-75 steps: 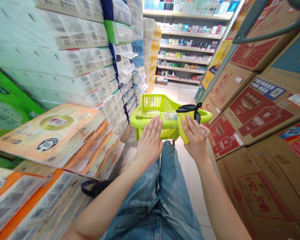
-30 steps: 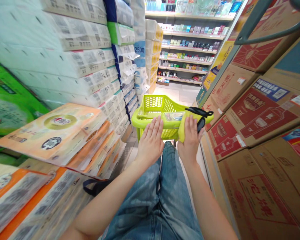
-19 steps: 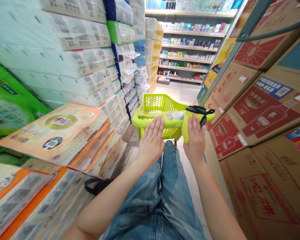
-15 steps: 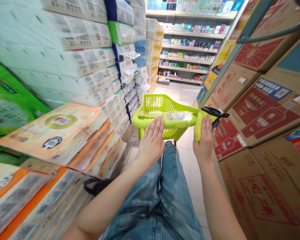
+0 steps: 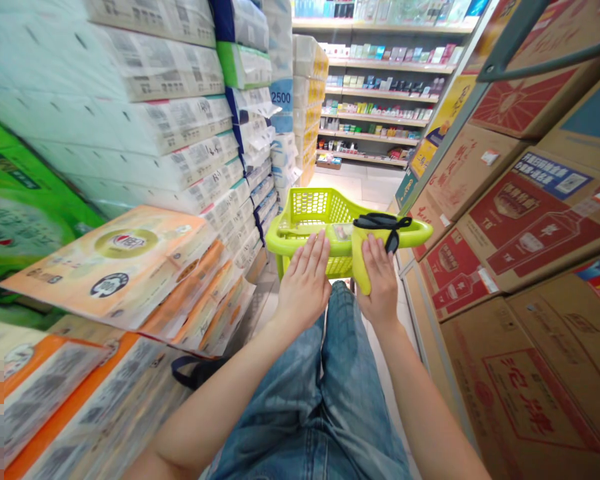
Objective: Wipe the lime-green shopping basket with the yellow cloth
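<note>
In front of my legs stands a lime-green plastic shopping cart (image 5: 325,198) with a perforated basket. My left hand (image 5: 307,270) lies against the left part of its handle, fingers stretched out and flat, with nothing in them. My right hand (image 5: 380,283) presses a yellow cloth with black trim (image 5: 361,263) to the handle, right of the middle. The cloth's black part (image 5: 383,223) lies over the top of the bar, and its yellow end hangs down beside my thumb. A label on the handle is partly covered by the cloth.
Tall stacks of packaged tissue (image 5: 180,120) line the left, with orange packs (image 5: 155,240) low and close to my left arm. Stacked cardboard boxes (image 5: 520,213) form the right side. Shelves of small goods (image 5: 375,87) stand at the aisle's far end.
My right hand has slid left along the handle with the yellow cloth, uncovering the handle's right end and covering part of the label. My left hand has stayed in place.
</note>
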Demonstrator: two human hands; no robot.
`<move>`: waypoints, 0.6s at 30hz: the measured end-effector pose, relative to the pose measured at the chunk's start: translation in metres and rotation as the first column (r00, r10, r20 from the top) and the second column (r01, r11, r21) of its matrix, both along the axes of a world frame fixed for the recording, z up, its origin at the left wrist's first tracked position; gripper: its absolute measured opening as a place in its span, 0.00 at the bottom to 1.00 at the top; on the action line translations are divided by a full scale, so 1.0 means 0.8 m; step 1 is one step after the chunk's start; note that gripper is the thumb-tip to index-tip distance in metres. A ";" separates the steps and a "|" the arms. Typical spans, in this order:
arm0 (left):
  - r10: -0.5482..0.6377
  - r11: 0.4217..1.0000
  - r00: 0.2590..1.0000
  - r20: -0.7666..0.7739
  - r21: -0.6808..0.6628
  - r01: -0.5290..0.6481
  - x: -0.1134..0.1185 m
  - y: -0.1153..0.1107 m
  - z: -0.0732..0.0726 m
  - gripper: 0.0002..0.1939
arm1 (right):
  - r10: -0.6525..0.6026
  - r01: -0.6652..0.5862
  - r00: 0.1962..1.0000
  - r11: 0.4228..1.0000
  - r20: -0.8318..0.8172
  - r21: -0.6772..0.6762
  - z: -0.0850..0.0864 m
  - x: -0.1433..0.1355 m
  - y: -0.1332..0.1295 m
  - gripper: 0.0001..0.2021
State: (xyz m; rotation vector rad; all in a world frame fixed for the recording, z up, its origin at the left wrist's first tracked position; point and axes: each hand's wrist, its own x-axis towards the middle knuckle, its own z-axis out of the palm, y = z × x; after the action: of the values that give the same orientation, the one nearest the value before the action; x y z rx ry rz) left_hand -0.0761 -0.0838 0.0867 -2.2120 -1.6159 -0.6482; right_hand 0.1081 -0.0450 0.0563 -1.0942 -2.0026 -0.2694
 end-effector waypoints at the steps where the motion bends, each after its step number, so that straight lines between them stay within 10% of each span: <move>1: -0.001 1.000 1.000 0.003 0.004 0.001 0.000 0.000 0.000 0.38 | -0.034 0.034 0.998 0.999 -0.047 0.012 -0.003 0.016 0.007 0.35; 8: 0.004 1.000 1.000 -0.001 -0.001 -0.004 0.002 -0.001 0.000 0.38 | -0.156 0.174 0.932 0.984 -0.326 0.026 -0.005 0.006 0.017 0.32; 13: -0.004 1.000 1.000 -0.028 0.000 0.004 -0.002 -0.001 0.001 0.37 | 0.055 -0.062 0.994 0.996 -0.097 -0.062 0.006 -0.070 -0.021 0.37; 18: -0.003 1.000 0.999 -0.035 0.003 0.003 -0.003 -0.001 0.001 0.38 | 0.099 -0.100 0.995 0.995 -0.028 -0.030 0.006 -0.024 -0.013 0.38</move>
State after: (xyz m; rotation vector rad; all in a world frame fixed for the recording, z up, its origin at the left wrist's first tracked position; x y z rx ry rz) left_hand -0.0786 -0.0849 0.0873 -2.2120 -1.5932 -0.6087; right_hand 0.0890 -0.0555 0.0612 -1.0082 -2.0371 -0.1711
